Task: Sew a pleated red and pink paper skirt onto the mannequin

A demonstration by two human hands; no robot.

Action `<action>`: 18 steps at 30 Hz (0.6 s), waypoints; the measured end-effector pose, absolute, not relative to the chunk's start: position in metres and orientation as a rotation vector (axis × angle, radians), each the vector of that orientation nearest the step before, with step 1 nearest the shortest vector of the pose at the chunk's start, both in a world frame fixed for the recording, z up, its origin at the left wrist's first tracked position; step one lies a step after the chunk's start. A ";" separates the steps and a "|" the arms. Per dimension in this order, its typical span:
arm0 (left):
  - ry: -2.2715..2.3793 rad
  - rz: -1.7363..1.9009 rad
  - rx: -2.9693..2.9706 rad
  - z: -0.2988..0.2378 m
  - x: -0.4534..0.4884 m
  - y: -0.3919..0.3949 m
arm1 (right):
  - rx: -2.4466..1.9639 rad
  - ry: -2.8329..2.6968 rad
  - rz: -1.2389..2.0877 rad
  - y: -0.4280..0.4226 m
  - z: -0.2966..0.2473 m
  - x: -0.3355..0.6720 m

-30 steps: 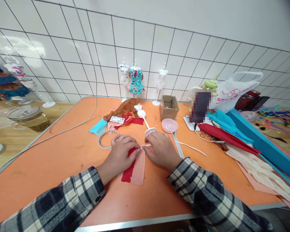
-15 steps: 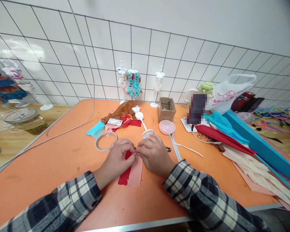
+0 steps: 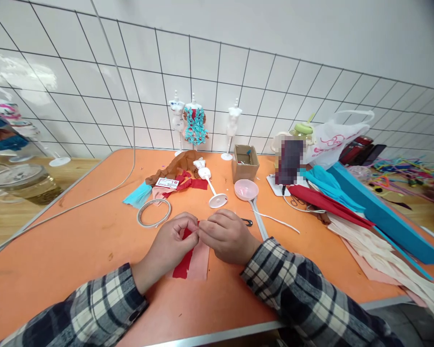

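Orange counter, tiled wall behind. Left hand and right hand meet fingertip to fingertip, both pinching the top edge of the red-and-pink cloth. It lies flat at 6 o'clock, probably to keep its layers aligned.

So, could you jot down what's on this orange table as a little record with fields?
Left hand: fingertips pinched on the top edge of the red and pink cloth
Right hand: pinched at the same edge, touching the left hand
Surface: orange table
Just behind hands: tape ring, toppled white mannequin stand, pink bowl
By the wall: cardboard box, mannequin in turquoise dress
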State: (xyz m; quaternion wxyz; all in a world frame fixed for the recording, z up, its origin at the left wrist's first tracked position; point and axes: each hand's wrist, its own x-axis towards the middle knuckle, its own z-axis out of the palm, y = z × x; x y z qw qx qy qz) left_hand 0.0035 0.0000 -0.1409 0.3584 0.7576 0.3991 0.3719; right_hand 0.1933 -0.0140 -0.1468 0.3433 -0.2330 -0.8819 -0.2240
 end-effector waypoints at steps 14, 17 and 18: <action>1.316 1.141 1.919 -0.145 -0.012 0.023 | -0.444 -2.232 -0.474 -0.037 -0.140 0.175; 1.322 1.183 1.900 -0.143 -0.021 0.029 | -0.699 -2.194 -0.181 -0.030 -0.124 0.191; 1.303 1.186 1.897 -0.143 -0.021 0.029 | -0.828 -2.172 -0.026 -0.025 -0.118 0.203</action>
